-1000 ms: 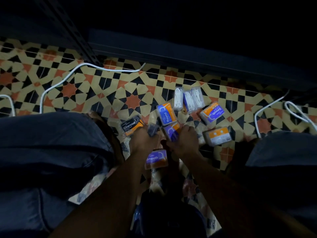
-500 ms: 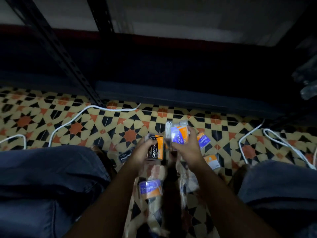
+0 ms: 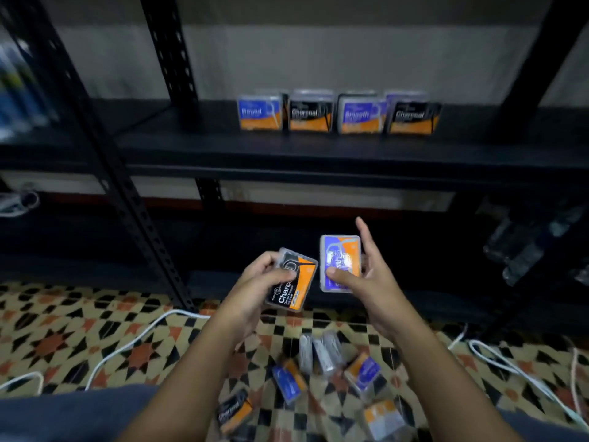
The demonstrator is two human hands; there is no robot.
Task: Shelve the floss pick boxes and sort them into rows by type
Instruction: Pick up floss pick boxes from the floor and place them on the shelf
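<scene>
My left hand [image 3: 255, 287] grips a black-and-orange Charcoal floss pick box [image 3: 294, 283], tilted. My right hand [image 3: 366, 275] holds a blue-and-orange box [image 3: 339, 263] upright between thumb and fingers, index finger pointing up. Both are raised in front of the black shelf [image 3: 318, 154]. On that shelf stand a Round box [image 3: 258, 111], a Charcoal box [image 3: 309, 114], a Smooth box [image 3: 361, 116] and a second Charcoal box [image 3: 412, 116], side by side. Several more boxes lie on the patterned floor below, among them a Charcoal one [image 3: 234, 413] and a blue one [image 3: 288, 379].
Black perforated shelf uprights [image 3: 105, 173] rise at the left. White cables [image 3: 134, 342] run over the tiled floor on both sides. My knees in dark trousers [image 3: 63, 416] frame the bottom. Clear bottles [image 3: 522, 250] sit in the dark lower shelf at right.
Both hands rose from the floor with a box each, and my head tilted up, bringing the shelf with its row of boxes into view.
</scene>
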